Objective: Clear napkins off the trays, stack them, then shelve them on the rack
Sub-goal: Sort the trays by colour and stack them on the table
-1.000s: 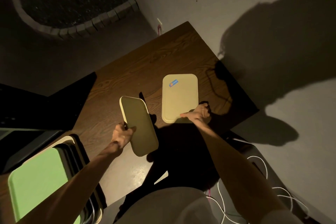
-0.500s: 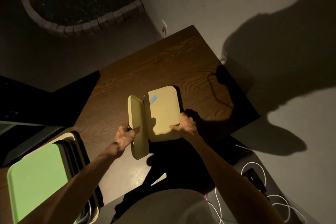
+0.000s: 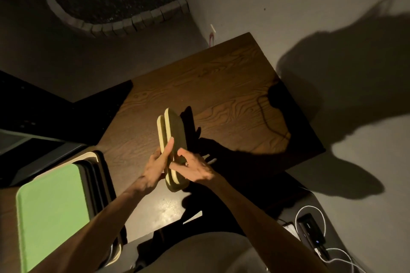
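At about 7 o'clock, closest to the person, a green tray [image 3: 53,217] lies on top of a stack of darker trays [image 3: 101,186]. At about 5 o'clock, white cables [image 3: 337,257] and a small black box [image 3: 310,230] lie on the floor.

Two bare arms reach up toward the middle. The left hand [image 3: 155,167] is closed around the near end of two yellow trays [image 3: 172,139], with its thumb pressed up along their edge. The right hand [image 3: 193,166] grips the same end from the other side, fingers curled on the trays. The two trays stand on edge, side by side and touching near the hands, with a thin gap between them at the far end. They are held up over the near edge of the brown wooden table [image 3: 217,86].

On the table at about 2 o'clock lies a thin dark cord [image 3: 264,115].

Farther away, at 11 o'clock, a curved row of grey bricks [image 3: 133,23] sits on the floor. A big dark shadow falls on the floor at 3 o'clock.
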Tool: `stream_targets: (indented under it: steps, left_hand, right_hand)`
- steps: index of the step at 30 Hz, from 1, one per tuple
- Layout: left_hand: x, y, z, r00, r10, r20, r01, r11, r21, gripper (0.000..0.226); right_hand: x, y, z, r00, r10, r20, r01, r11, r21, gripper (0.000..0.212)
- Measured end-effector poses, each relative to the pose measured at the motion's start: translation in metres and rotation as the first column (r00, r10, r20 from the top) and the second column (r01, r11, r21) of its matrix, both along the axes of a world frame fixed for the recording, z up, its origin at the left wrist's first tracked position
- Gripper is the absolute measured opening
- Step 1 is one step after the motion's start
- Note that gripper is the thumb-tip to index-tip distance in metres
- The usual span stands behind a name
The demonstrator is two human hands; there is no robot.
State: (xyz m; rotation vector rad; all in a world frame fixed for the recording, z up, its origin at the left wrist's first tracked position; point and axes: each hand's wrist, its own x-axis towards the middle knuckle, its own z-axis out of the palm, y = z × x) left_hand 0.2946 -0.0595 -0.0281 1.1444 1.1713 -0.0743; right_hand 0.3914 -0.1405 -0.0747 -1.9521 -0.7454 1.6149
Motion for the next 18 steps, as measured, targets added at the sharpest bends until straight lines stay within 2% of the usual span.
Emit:
stream_targets:
  steps: [2, 4, 6, 10, 12, 14, 16, 18]
  left_hand:
    - [-0.004, 0.003, -0.003, 0.997, 0.055, -0.052, -0.053, 0.998, 0.045, 0.038]
    - [-0.014, 0.007, -0.012, 0.991, 0.086, -0.103, -0.074, 0.991, 0.115, 0.031]
    - [-0.023, 0.007, -0.014, 0.988, 0.122, -0.093, -0.109, 0.985, 0.135, 0.02]
    - [-0.036, 0.007, -0.015, 0.972, 0.218, -0.091, -0.208, 0.973, 0.104, 0.025]
    - [-0.044, 0.008, -0.015, 0.958, 0.251, -0.135, -0.241, 0.967, 0.087, 0.021]
    - [-0.053, 0.013, -0.015, 0.961, 0.25, -0.122, -0.249, 0.968, 0.025, 0.018]
    - [-0.06, 0.017, -0.01, 0.961, 0.265, -0.08, -0.269, 0.962, -0.049, 0.006]
    - [-0.069, 0.022, -0.005, 0.955, 0.296, -0.019, -0.295, 0.941, -0.163, 0.008]
  right_hand:
    - [-0.003, 0.001, -0.001, 0.988, -0.056, -0.14, 0.056, 0.998, -0.008, 0.056]
    - [0.0, 0.0, -0.004, 0.962, -0.072, -0.263, 0.071, 0.997, -0.011, 0.057]
    - [0.004, -0.002, -0.005, 0.955, -0.068, -0.289, 0.064, 0.998, -0.023, 0.059]
    - [0.013, -0.007, -0.007, 0.993, -0.041, -0.113, 0.039, 0.999, -0.024, 0.065]
    - [0.023, -0.007, -0.005, 0.996, -0.086, 0.03, 0.086, 0.996, -0.011, 0.06]
    - [0.033, -0.006, -0.004, 0.972, -0.148, 0.18, 0.151, 0.988, -0.005, 0.065]
    - [0.038, -0.002, -0.002, 0.96, -0.216, 0.179, 0.221, 0.975, -0.005, 0.076]
    - [0.036, 0.005, 0.001, 0.962, -0.252, 0.101, 0.258, 0.964, -0.056, 0.08]
